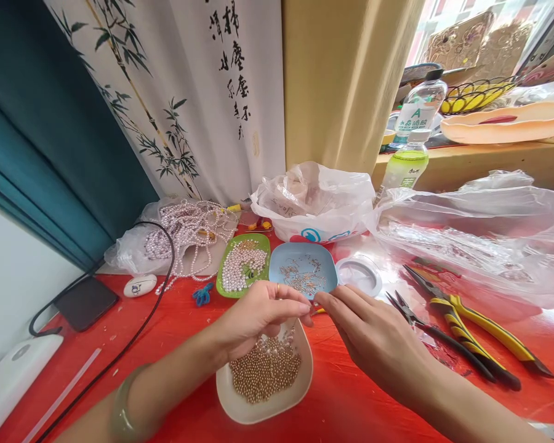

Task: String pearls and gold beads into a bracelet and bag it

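Far left on the red bench (166, 375): pale pink bead strands (180, 231), glossy, tangled, partly in a clear plastic bag. Green dish (221, 280), rounded square, holds loose pearly beads. Left hand (258, 317) is over the cream bowl (253, 413), fingers curled, thumb against index; can't tell what's pinched, too small. Bowl below it: smooth round gold beads (265, 372). Blue dish (281, 253): thin metal bits, scattered. Right hand (367, 326), fingers bent together, tips facing the left's; grip hidden, can't tell. Further right: black-handled pliers (457, 349), yellow-black pliers (493, 330), both lying unused. Progress: probably mid-work; many loose beads left, no finished piece visible.
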Available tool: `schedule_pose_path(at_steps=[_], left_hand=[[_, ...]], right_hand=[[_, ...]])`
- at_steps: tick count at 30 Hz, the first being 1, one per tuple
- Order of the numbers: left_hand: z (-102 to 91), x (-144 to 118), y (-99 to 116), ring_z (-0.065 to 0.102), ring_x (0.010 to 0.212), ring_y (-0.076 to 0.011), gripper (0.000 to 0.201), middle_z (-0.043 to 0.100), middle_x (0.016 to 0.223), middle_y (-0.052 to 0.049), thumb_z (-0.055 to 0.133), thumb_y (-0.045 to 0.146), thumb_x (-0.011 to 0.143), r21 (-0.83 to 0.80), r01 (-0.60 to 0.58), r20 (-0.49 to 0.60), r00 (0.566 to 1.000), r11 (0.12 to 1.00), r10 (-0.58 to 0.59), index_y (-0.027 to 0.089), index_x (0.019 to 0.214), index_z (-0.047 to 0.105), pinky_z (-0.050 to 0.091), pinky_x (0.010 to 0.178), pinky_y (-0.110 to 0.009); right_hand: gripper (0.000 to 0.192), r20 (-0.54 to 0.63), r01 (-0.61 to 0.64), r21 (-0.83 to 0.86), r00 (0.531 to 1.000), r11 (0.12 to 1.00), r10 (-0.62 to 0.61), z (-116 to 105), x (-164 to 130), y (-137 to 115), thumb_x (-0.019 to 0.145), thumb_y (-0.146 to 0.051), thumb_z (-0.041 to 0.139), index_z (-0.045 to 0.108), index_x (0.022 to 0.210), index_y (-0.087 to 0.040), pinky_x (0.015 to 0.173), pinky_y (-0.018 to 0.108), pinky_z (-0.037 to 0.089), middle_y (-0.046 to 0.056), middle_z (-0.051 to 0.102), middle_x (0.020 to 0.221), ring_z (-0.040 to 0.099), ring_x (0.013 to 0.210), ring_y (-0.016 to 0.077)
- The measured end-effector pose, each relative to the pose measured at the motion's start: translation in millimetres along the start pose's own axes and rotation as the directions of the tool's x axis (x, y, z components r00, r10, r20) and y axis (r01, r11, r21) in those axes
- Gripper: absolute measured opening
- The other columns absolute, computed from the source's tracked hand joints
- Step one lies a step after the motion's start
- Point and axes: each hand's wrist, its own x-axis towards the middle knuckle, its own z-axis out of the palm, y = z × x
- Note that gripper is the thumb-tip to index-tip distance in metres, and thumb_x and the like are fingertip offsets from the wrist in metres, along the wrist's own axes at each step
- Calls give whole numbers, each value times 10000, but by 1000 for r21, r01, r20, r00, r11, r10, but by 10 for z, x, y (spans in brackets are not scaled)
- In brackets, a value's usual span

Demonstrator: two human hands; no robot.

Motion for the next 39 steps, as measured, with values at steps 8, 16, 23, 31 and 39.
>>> schedule_pose_path(at_steps=[8,16,23,31,39], left_hand=[[-5,14,-18,186,402,-24,196,605,621,-20,664,305,669,9,-26,26,999,1000,25,114,715,668,56,414,-257],[-19,35,-39,200,401,-16,233,629,650,-40,691,321,642,-20,-7,-4,1000,1000,7,117,754,683,62,428,-257],[-19,36,-39,323,447,-35,216,648,660,-46,714,275,608,-39,-4,-62,998,999,2,130,750,638,99,435,-238],[-19,50,-45,283,411,-13,208,647,664,-44,712,258,616,-54,-14,-47,999,998,11,118,733,613,102,422,-228],[-5,71,-74,314,412,-16,225,644,663,-50,711,252,609,-81,-14,-42,999,997,10,114,741,591,86,410,-224]], right_hand=[[478,-5,73,-96,997,993,-74,-29,16,-2,917,-114,137,597,792,-90,433,278,357,74,537,606,460,525,176],[360,32,-60,47,998,997,58,2,-1,-9,898,-128,250,573,739,-125,429,251,298,32,490,587,403,487,140],[327,54,-90,52,995,995,88,47,-22,-4,867,-97,276,555,701,-136,436,250,269,28,480,581,397,487,137],[308,82,-78,67,994,995,72,15,0,-20,828,-52,293,561,695,-125,428,251,275,38,492,585,414,489,145],[323,92,-86,81,993,993,78,23,-2,-10,820,-30,270,572,758,-126,423,249,298,38,512,598,439,479,146]])
